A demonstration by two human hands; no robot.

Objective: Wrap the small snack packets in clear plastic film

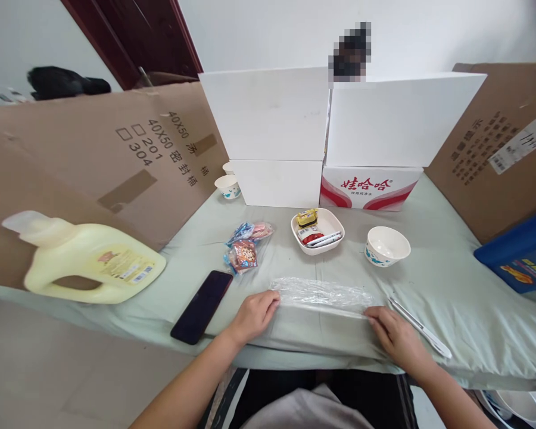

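A strip of clear plastic film lies crumpled along its far side near the front of the cloth-covered table. My left hand pinches its left end between thumb and fingers. At the opposite end, my right hand grips the film's right corner, so the near edge runs fairly straight between them. Just right of that hand rests a slim white and grey tool, its kind unclear. Beyond the film stands a white bowl with small colourful packets. To its right is a patterned paper bowl with nothing visible inside.
Wrapped snacks and a dark phone lie left of the film. A yellow jug is at far left, a blue container at far right. White boxes and brown cardboard border the table.
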